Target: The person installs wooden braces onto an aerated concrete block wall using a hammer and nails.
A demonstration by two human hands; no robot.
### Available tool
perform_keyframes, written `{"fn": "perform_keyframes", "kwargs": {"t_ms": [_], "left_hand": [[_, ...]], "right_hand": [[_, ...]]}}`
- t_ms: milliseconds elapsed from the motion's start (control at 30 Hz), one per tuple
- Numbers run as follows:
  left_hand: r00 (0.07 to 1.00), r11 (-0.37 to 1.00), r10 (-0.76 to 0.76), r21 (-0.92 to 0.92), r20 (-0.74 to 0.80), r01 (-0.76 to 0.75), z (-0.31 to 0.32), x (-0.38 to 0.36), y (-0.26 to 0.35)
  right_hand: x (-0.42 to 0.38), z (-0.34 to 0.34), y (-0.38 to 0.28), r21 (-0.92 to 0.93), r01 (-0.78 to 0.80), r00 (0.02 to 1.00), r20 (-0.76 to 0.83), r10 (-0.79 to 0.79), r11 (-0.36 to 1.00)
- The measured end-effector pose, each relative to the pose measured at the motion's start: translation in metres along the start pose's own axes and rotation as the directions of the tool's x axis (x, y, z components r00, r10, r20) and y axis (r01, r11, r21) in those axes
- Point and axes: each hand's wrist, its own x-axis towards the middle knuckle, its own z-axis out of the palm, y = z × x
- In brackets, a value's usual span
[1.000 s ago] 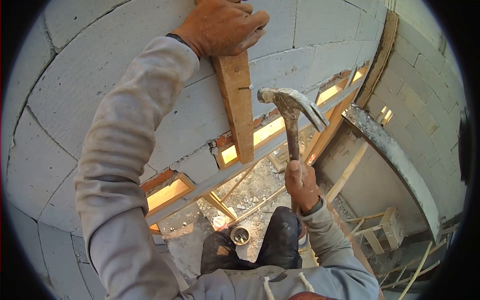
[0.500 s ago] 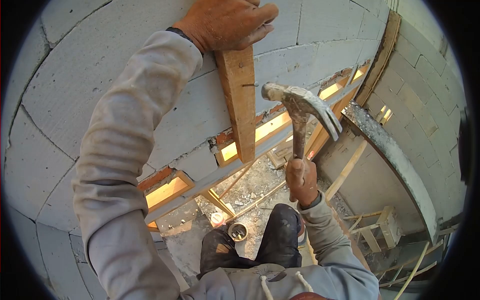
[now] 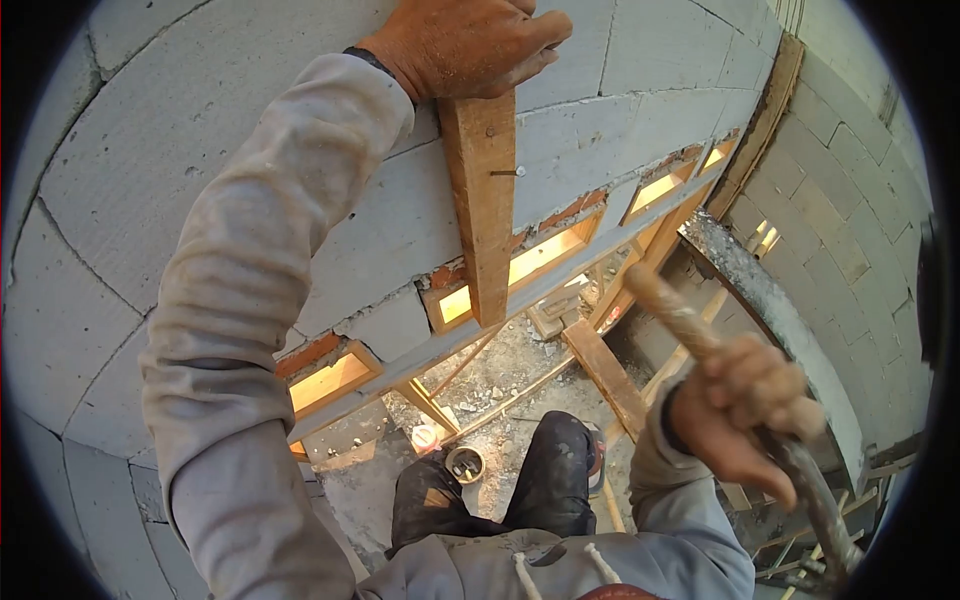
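At the top of the view my left hand (image 3: 475,45) is curled over the upper part of a wooden board (image 3: 480,220). The board stands nearly upright against the pale block wall (image 3: 390,240). From its right side a nail (image 3: 505,173) sticks out, just below my left hand. My right hand (image 3: 740,405), blurred by motion, grips a hammer (image 3: 675,310) at the lower right, well away from the nail. The handle's end points up and left. The hammer's head is toward the bottom right, too smeared to make out clearly.
Wood-framed openings (image 3: 555,250) run along the lower wall. Below lies a rubble-strewn floor (image 3: 510,400) with a small bucket (image 3: 465,464) near my legs. A loose plank (image 3: 605,375) slants beneath my right arm. A curved concrete-edged form (image 3: 770,310) stands at the right.
My right hand has swung the hammer away from the nail, down and to the right, and turned it so the head points downward. My left hand still holds the board.
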Motion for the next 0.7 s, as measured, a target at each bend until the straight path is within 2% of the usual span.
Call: {"fn": "perform_keyframes", "kwargs": {"t_ms": [33, 67, 100, 133, 167, 200, 233, 267, 300, 367, 400, 433, 467, 500, 533, 567, 633, 667, 700], "left_hand": [[1.000, 0.993, 0.007, 0.115, 0.020, -0.009, 0.004, 0.001, -0.004], [1.000, 0.993, 0.007, 0.122, 0.011, -0.008, 0.002, 0.000, 0.000], [0.997, 0.999, -0.038, 0.022, 0.068, 0.037, 0.000, -0.001, 0.015], [0.990, 0.995, -0.104, 0.021, 0.094, 0.102, -0.004, 0.005, 0.001], [0.991, 0.994, -0.100, 0.043, 0.090, 0.097, -0.006, 0.006, -0.009], [0.993, 0.997, -0.073, 0.009, 0.096, 0.072, -0.003, 0.001, 0.001], [0.996, 0.998, -0.060, 0.028, 0.067, 0.058, -0.001, 0.002, -0.002], [0.996, 0.998, -0.065, 0.019, 0.069, 0.064, 0.001, 0.002, -0.001], [0.988, 0.997, -0.076, -0.007, 0.138, 0.077, 0.002, 0.001, 0.001], [0.977, 0.996, -0.091, -0.003, 0.192, 0.093, 0.002, 0.001, -0.006], [0.992, 0.995, -0.084, 0.053, 0.096, 0.079, 0.004, 0.000, -0.004], [0.997, 0.992, -0.071, 0.105, 0.000, 0.071, 0.007, -0.002, -0.001], [0.997, 0.992, -0.076, 0.097, 0.004, 0.075, 0.003, 0.000, 0.000], [0.999, 0.999, -0.050, -0.010, -0.001, 0.050, -0.006, 0.005, -0.002], [1.000, 0.993, -0.021, -0.113, -0.013, 0.020, -0.011, 0.007, -0.005], [1.000, 0.994, -0.019, -0.111, -0.013, 0.018, -0.007, 0.004, -0.006], [0.999, 0.995, -0.028, 0.092, 0.022, 0.026, 0.006, -0.002, -0.004], [1.000, 0.995, -0.024, 0.094, 0.007, 0.023, 0.007, -0.002, -0.002], [0.998, 0.995, -0.058, 0.086, 0.006, 0.057, 0.005, -0.001, -0.002]], "right_hand": [[-0.042, -0.019, 0.024, -0.217, -0.325, 0.931, 0.099, 0.352, 0.920], [-0.084, -0.038, 0.048, -0.500, -0.505, 0.732, 0.184, 0.656, 0.704], [-0.099, -0.037, 0.040, -0.775, -0.505, 0.498, 0.098, 0.861, 0.380], [-0.088, -0.042, 0.053, -0.774, -0.464, 0.540, 0.139, 0.830, 0.432], [-0.089, -0.047, 0.049, -0.675, -0.566, 0.545, 0.126, 0.829, 0.474], [-0.099, -0.047, 0.023, -0.569, -0.695, 0.498, 0.061, 0.865, 0.440], [-0.091, -0.049, 0.025, -0.580, -0.686, 0.499, 0.065, 0.864, 0.440], [-0.081, -0.047, 0.024, -0.464, -0.658, 0.651, 0.044, 0.758, 0.593], [-0.072, -0.041, 0.020, -0.342, -0.593, 0.777, -0.006, 0.630, 0.729], [-0.034, -0.044, 0.010, -0.240, -0.516, 0.852, -0.051, 0.521, 0.822], [-0.006, -0.041, 0.000, -0.171, -0.429, 0.897, 0.033, 0.440, 0.887], [0.021, -0.030, -0.012, -0.195, -0.282, 0.952, 0.067, 0.299, 0.939], [0.044, -0.025, -0.023, -0.158, -0.144, 0.970, 0.171, 0.171, 0.977], [0.062, -0.027, -0.039, -0.138, -0.013, 0.970, 0.237, 0.046, 0.990], [0.059, -0.037, -0.046, -0.136, -0.020, 0.970, 0.239, 0.052, 0.991], [0.052, -0.046, -0.054, -0.002, 0.056, 0.985, 0.165, -0.055, 0.998], [0.021, -0.023, -0.027, -0.018, -0.134, 0.982, 0.133, 0.135, 0.991], [-0.012, -0.003, 0.007, -0.172, -0.384, 0.902, 0.140, 0.408, 0.907], [-0.041, -0.026, 0.028, -0.529, -0.538, 0.692, 0.167, 0.703, 0.656]]}}
